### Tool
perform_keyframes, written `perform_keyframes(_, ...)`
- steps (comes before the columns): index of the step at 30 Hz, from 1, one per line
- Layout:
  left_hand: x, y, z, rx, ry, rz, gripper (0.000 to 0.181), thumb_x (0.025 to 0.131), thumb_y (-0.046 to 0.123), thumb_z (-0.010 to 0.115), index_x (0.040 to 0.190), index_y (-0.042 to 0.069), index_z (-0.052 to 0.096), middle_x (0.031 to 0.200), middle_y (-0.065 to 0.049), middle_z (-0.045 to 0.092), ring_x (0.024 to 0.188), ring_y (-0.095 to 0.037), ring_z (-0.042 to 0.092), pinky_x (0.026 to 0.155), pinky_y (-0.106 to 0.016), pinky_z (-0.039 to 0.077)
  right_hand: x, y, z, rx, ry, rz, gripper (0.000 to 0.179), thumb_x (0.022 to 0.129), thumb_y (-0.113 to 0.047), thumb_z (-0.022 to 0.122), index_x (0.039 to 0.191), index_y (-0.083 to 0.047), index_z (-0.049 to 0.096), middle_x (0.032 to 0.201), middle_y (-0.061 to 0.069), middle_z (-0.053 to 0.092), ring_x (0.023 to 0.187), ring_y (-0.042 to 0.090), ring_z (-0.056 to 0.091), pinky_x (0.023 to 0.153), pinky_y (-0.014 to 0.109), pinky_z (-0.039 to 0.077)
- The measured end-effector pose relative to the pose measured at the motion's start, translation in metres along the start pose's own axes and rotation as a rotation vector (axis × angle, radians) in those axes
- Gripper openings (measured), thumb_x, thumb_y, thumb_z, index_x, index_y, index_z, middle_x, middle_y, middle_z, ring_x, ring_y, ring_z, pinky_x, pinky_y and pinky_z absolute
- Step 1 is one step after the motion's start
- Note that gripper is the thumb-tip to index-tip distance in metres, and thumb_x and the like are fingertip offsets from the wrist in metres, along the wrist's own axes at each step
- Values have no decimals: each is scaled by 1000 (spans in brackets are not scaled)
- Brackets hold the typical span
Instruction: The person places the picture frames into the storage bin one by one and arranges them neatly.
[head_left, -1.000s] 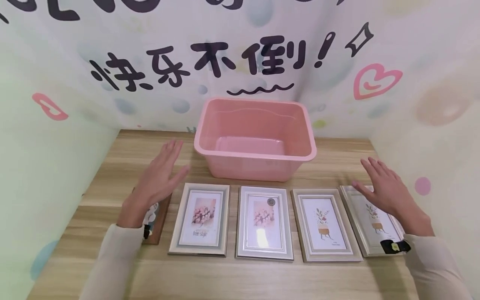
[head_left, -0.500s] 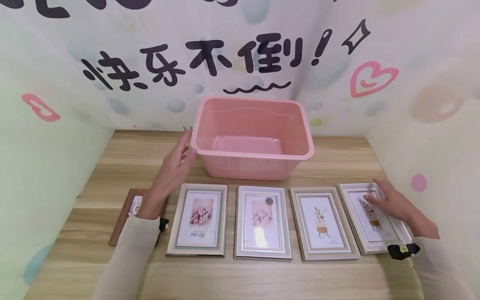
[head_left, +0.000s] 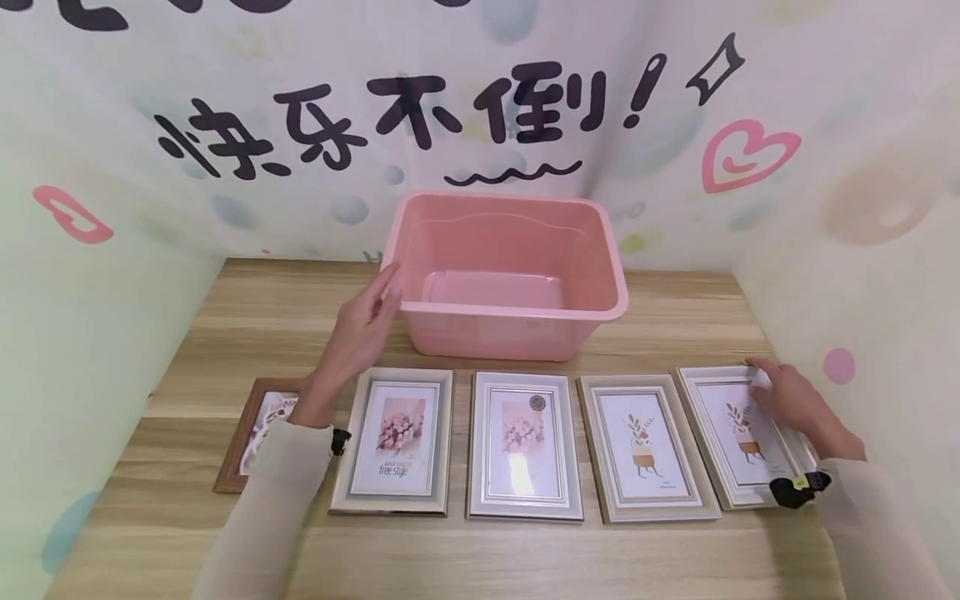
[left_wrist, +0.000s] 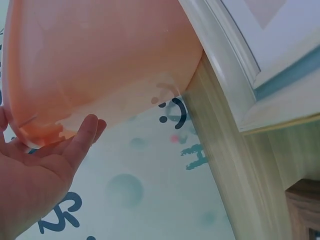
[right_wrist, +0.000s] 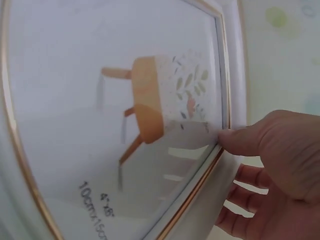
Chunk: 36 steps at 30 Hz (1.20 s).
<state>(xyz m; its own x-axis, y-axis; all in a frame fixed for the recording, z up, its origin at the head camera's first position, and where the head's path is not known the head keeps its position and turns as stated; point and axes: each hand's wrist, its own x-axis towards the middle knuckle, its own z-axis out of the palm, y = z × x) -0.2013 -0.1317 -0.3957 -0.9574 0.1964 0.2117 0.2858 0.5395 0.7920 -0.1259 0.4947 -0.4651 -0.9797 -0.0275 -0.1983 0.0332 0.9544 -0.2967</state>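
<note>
Bin (head_left: 517, 321) at table (head_left: 465, 558) back, five frames (head_left: 525, 446) in a row before it, walls behind.

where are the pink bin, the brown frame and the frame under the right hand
pink bin (head_left: 517, 337), head view, front wall
brown frame (head_left: 242, 433), head view, left border
white frame (head_left: 720, 462), head view, lower left border, gripped by the right hand (head_left: 791, 400), head view, back of hand

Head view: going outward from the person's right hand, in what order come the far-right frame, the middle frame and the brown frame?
1. Far-right frame, under the right hand, fingers gripping its edge.
2. Middle frame, centre of the row.
3. Brown frame, far left end.
</note>
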Motion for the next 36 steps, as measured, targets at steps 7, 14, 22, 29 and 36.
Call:
perform_keyframes(7,1,3,2,-15,15,-8,50,106,38,37,150,13,43,101,-15,61,87,-28,57,79,-43,51,5,6,1,-33,75,5,29,94,-5,53,120,7,48,106,38,52,85,44,51,69,55,45)
perform_keyframes(14,3,5,4,-56,-9,-29,48,106,34,40,147,12,45,128,-18,57,117,-35,57,99,-51,48,2,8,-7,37,-21,-32,54,91,-1,57,136,17,33,118,50,43,102,57,48,84,69,41)
perform_keyframes(22,3,3,2,-71,3,-40,46,105,32,40,146,12,47,136,-16,52,115,-30,51,99,-51,48,9,13,-2,25,-31,-35,39,92,-5,62,123,12,46,112,44,47,97,51,45,79,63,41)
perform_keyframes(29,3,2,4,-73,14,-29,45,105,30,40,144,9,47,126,-15,52,103,-27,48,93,-49,48,8,8,-7,-15,-87,14,38,93,-3,58,121,14,39,109,42,43,90,48,48,74,58,44)
perform_keyframes(36,4,2,7,-69,22,-21,44,105,29,41,143,8,48,117,-15,52,98,-25,47,84,-41,46,-1,3,-31,88,-48,14,39,97,-1,51,122,18,27,99,38,50,82,41,52,64,37,46)
